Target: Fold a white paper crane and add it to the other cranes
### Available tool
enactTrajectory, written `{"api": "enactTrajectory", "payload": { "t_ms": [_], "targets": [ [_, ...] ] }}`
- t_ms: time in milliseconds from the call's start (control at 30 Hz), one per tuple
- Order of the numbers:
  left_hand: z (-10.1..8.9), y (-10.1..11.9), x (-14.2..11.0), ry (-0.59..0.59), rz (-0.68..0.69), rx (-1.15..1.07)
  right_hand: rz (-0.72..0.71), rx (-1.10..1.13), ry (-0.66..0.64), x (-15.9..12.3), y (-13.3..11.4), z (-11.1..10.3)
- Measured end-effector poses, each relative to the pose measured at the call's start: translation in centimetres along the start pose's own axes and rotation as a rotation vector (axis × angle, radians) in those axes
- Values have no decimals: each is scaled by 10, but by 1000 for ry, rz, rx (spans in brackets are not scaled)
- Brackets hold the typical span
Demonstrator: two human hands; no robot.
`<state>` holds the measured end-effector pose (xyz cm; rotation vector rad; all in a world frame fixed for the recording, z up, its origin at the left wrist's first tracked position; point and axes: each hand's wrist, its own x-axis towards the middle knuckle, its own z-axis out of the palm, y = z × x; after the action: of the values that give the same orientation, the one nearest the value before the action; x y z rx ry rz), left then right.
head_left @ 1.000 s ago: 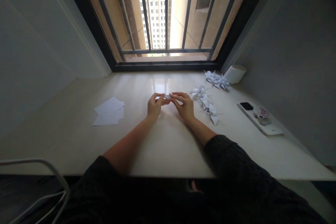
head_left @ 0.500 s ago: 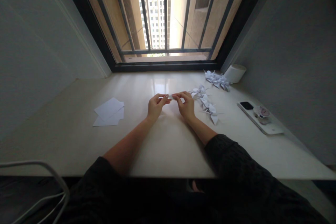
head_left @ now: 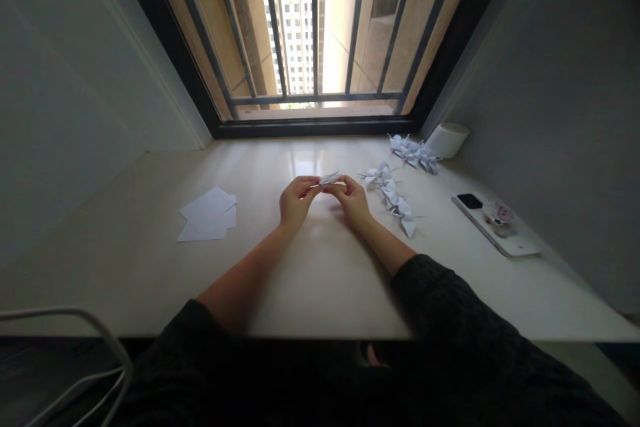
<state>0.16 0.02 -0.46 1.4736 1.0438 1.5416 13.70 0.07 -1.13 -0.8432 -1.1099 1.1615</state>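
Observation:
A small folded piece of white paper (head_left: 330, 178) is pinched between both hands above the middle of the white sill. My left hand (head_left: 297, 201) grips its left end with thumb and fingertips closed. From the other side, my right hand (head_left: 352, 199) holds it between thumb and bent fingers. Part of the paper is hidden by the fingertips. Just right of my right hand lies a row of folded white paper cranes (head_left: 393, 197). Flat paper sheets (head_left: 207, 213) overlap one another on the left.
More paper cranes (head_left: 414, 152) are heaped at the back right, against a white cylinder (head_left: 448, 140). A phone (head_left: 495, 225) with a round grip lies on the right. A barred window (head_left: 320, 47) rises behind the sill. White cables (head_left: 107, 333) loop at the lower left.
The folded paper has turned and now shows more of its length, tilted up to the right above the fingertips. My fingers have shifted around it, with both thumbs closer together.

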Motion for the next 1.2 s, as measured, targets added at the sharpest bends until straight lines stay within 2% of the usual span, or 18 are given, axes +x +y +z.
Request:
{"api": "enactTrajectory", "payload": {
  "t_ms": [133, 300, 533, 700, 867, 1000, 1200],
  "targets": [
    [-2, -2, 2, 50, 38, 16, -44, 13, -79, 2, 4, -2],
    [-2, -3, 1, 7, 44, 3, -97, -125, -93, 7, 10, -7],
    [-6, 4, -1, 0, 70, 159, -219, -303, -13, 1, -1, -4],
    [-7, 7, -1, 1, 113, 244, -257, -388, -41, -2, -6, -5],
    [-7, 6, 1, -44, 103, 157, -262, -372, -40, -1, -4, -7],
    [-7, 3, 2, -36, 87, 120, -231, -355, -48, -2, -6, -6],
    [-7, 8, 1, -59, 113, 131, -181, -204, -50, 0, -3, -6]
  ]
}}
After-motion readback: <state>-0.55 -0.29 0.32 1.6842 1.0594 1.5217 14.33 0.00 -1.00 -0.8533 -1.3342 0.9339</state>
